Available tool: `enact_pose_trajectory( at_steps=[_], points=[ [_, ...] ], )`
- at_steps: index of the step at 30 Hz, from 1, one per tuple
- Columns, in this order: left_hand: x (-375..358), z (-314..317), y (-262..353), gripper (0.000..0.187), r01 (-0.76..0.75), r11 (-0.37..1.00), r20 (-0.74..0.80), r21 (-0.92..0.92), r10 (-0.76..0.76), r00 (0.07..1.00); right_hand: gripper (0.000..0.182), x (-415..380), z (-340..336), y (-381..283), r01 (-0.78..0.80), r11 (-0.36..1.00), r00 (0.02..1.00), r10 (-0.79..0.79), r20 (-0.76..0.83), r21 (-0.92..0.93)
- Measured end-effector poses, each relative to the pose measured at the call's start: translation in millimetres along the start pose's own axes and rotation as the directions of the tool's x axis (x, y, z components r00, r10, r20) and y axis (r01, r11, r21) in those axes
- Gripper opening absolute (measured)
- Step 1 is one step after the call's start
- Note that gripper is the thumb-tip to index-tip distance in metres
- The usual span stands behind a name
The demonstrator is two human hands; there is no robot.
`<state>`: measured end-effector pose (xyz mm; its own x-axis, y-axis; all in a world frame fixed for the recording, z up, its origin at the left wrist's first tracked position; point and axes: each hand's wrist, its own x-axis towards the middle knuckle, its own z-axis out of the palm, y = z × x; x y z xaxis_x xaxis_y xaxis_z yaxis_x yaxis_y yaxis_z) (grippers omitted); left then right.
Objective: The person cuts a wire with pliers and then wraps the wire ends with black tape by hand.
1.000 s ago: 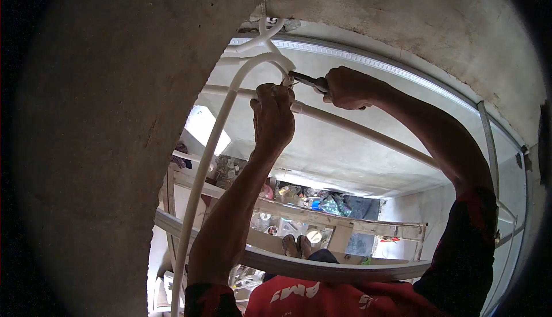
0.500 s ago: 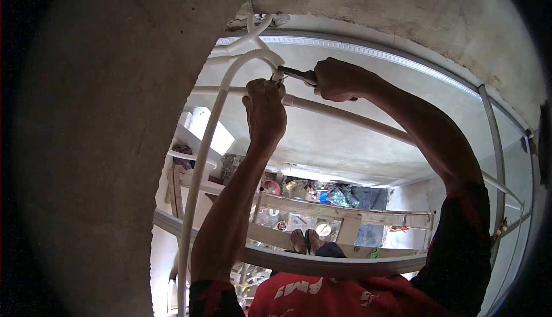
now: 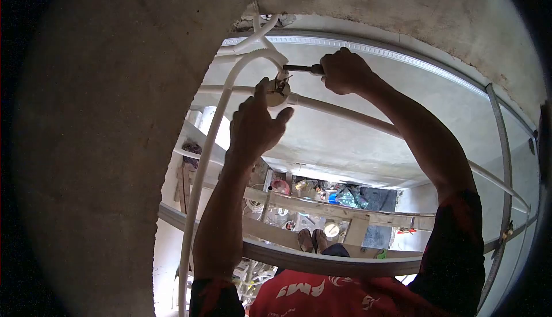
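Note:
A round white junction box [image 3: 280,94] with dark wires inside sits on a white conduit pipe [image 3: 345,115]. Beside it, my left hand [image 3: 256,124] has its fingers apart, fingertips right at the box's left rim and thumb reaching below it. My right hand [image 3: 345,71] is wrapped round a dark tool with a narrow shaft [image 3: 302,68], whose tip overlaps the end of a curved white conduit [image 3: 253,54] just above the box. The tool's handle is mostly hidden in my fist, and I cannot tell its exact kind.
Concrete [image 3: 109,116] fills the left side. A metal channel [image 3: 374,51] runs along the far ceiling edge, and a curved bar [image 3: 322,265] crosses before my chest. Below, my feet [image 3: 312,240] stand on wooden planks [image 3: 276,232] over a cluttered floor.
My left hand has come off the wires and opened, moving down and left, which uncovers the round box. My right hand with the tool has shifted slightly right and up.

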<state>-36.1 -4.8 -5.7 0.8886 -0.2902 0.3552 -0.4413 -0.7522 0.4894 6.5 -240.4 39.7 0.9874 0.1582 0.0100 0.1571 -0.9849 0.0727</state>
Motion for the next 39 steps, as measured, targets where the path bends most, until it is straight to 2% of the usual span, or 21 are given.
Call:
enact_pose_trajectory(
  at_steps=[1, 3, 4, 8, 10, 12, 13, 15, 20, 22, 24, 25, 27, 29, 30, 31, 32, 34, 35, 37, 39],
  points=[
    [-4, -17, 18, 0.067, 0.083, 0.993, 0.018, 0.078, -0.085, 0.996, 0.025, -1, -1, 0, -0.004, 1.0, 1.0, 0.004, 0.004, 0.005],
    [1, -18, 9, 0.055, -0.046, 0.985, -0.101, 0.167, 0.063, 0.993, 0.023, -2, -5, 0, 0.0, 0.985, 0.999, -0.009, 0.051, 0.17],
    [1, -19, 10, 0.045, -0.079, 0.986, -0.136, 0.145, 0.099, 0.986, 0.023, 0, -5, 1, -0.003, 0.985, 0.999, -0.006, 0.049, 0.171],
    [4, -11, 2, 0.042, -0.082, 0.995, -0.142, 0.056, 0.09, 0.986, 0.024, 1, 5, 9, -0.034, 0.986, 0.997, 0.021, 0.077, 0.163],
    [7, -8, -3, 0.041, -0.187, 0.982, -0.198, 0.037, 0.191, 0.961, 0.023, -4, 7, 17, -0.062, 0.989, 0.997, 0.057, 0.044, 0.131],
    [10, -5, -3, 0.04, -0.205, 0.979, -0.193, 0.005, 0.202, 0.96, 0.022, -15, 4, 28, 0.004, 0.992, 0.987, 0.015, -0.159, 0.124],
    [10, -5, -2, 0.04, -0.216, 0.976, -0.19, -0.025, 0.207, 0.96, 0.022, -21, -1, 31, 0.002, 0.993, 0.987, 0.018, -0.16, 0.12],
    [10, -6, 2, 0.039, -0.218, 0.975, -0.189, -0.045, 0.206, 0.96, 0.023, -41, -16, 36, -0.034, 0.96, 0.982, 0.084, -0.169, 0.278],
    [13, -6, -2, 0.032, -0.265, 0.961, -0.134, -0.076, 0.254, 0.958, 0.023, -104, -47, 37, -0.027, 0.937, 0.966, 0.114, -0.231, 0.349],
    [15, -3, -6, 0.027, -0.31, 0.94, -0.132, -0.14, 0.293, 0.947, 0.025, -132, -50, 42, 0.072, 0.933, 0.913, 0.08, -0.401, 0.352],
    [14, -8, -2, 0.026, -0.313, 0.941, -0.128, -0.128, 0.297, 0.946, 0.032, -162, -58, 47, 0.127, 0.957, 0.864, 0.023, -0.502, 0.261],
    [13, -10, -1, 0.025, -0.312, 0.943, -0.122, -0.114, 0.298, 0.947, 0.039, -175, -56, 55, 0.134, 0.984, 0.84, -0.052, -0.54, 0.114],
    [15, -6, -1, 0.024, -0.359, 0.928, -0.132, -0.103, 0.345, 0.929, 0.037, -206, -67, 55, 0.073, 0.99, 0.842, 0.004, -0.54, 0.122],
    [15, -2, -3, 0.023, -0.408, 0.908, -0.141, -0.093, 0.394, 0.908, 0.036, -235, -71, 64, -0.035, 0.944, 0.838, 0.206, -0.505, 0.327],
    [15, 0, -4, 0.021, -0.437, 0.897, -0.152, -0.07, 0.423, 0.893, 0.034, -249, -77, 62, 0.028, 0.991, 0.817, 0.054, -0.574, 0.133],
    [16, 0, -4, 0.018, -0.468, 0.883, -0.163, -0.045, 0.456, 0.875, 0.036, -264, -80, 60, -0.18, 0.929, 0.817, 0.324, -0.477, 0.323],
    [17, -3, -3, 0.018, -0.476, 0.878, -0.161, -0.045, 0.464, 0.871, 0.036, -277, -73, 68, -0.186, 0.919, 0.79, 0.35, -0.504, 0.346],
    [16, -12, -5, 0.012, -0.291, 0.953, -0.013, -0.087, 0.291, 0.957, 0.037, -303, -61, 81, -0.193, 0.91, 0.759, 0.376, -0.532, 0.368],
    [19, -15, -15, 0.013, -0.272, 0.943, 0.031, -0.189, 0.283, 0.959, 0.037, -316, -57, 82, -0.22, 0.917, 0.717, 0.383, -0.583, 0.331],
    [20, -26, -27, 0.016, -0.231, 0.949, 0.027, -0.216, 0.243, 0.97, 0.038, -341, -45, 87, -0.247, 0.922, 0.676, 0.384, -0.629, 0.297],
    [22, -25, -30, 0.017, -0.238, 0.939, 0.0, -0.246, 0.246, 0.969, 0.036, -363, -27, 94, -0.394, 0.828, 0.556, 0.56, -0.614, 0.398]
  ],
)
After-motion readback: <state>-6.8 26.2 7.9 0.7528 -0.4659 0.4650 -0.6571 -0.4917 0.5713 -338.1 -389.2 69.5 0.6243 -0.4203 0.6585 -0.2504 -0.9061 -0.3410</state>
